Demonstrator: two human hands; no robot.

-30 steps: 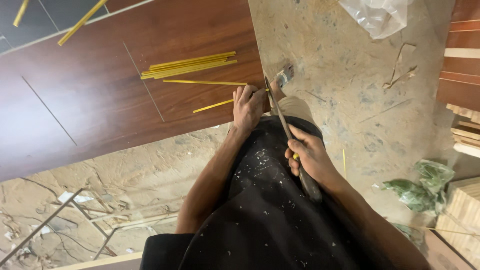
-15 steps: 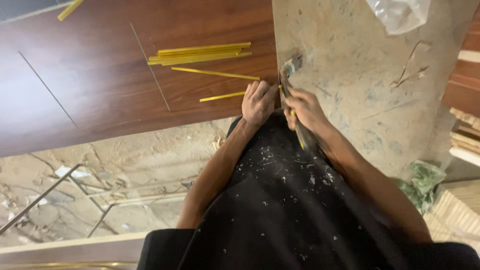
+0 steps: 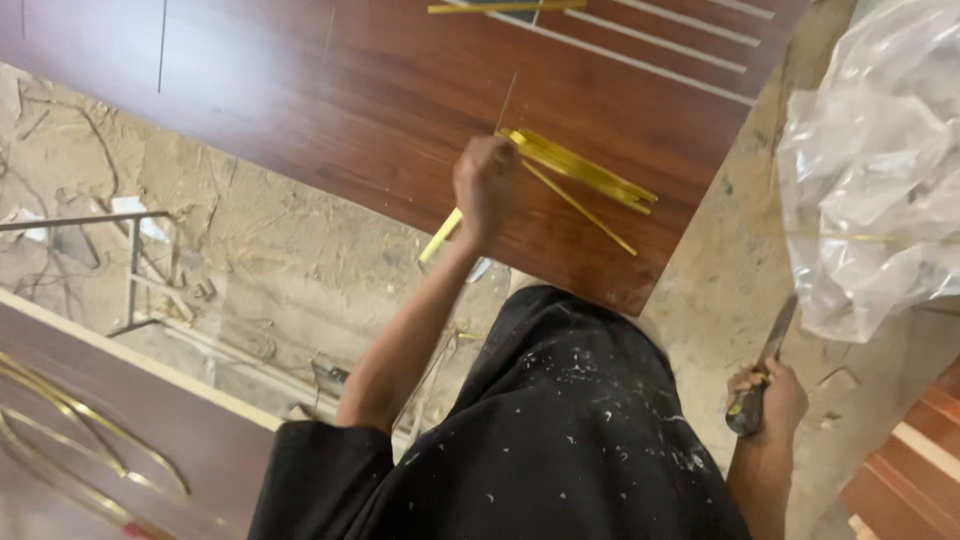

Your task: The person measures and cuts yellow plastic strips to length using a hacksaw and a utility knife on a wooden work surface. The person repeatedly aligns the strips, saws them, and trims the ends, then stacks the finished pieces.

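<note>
The left hand (image 3: 486, 185) is stretched forward over a dark reddish-brown wooden panel (image 3: 330, 110) lying flat on the ground; its fingers are curled shut around a short yellow strip (image 3: 440, 236), whose lower end sticks out below the fist near the panel's front edge; just beside the knuckles, to the right, a bundle of thin yellow strips (image 3: 585, 172) lies on the panel, fanned slightly and running down to the right, with one single strip slanting away below the rest; another yellow strip (image 3: 505, 7) lies near the top edge of the view, well apart from the hand; the right hand (image 3: 765, 395) hangs low at the person's side, away from the panel, its fingers wrapped tight around the handle of a chisel-like tool (image 3: 762, 365), whose narrow blade points up and away over the dusty concrete floor (image 3: 720, 270); the hand touches nothing else; a crumpled clear plastic sheet (image 3: 870, 170) sits on the floor to the right, close above the tool's tip; stacked wooden boards (image 3: 915, 470) show at the lower right corner; a second brown panel with curved gold-coloured inlay (image 3: 90, 450) fills the lower left; the person's black, white-speckled garment (image 3: 560, 440) takes up the lower middle of the view.
</note>
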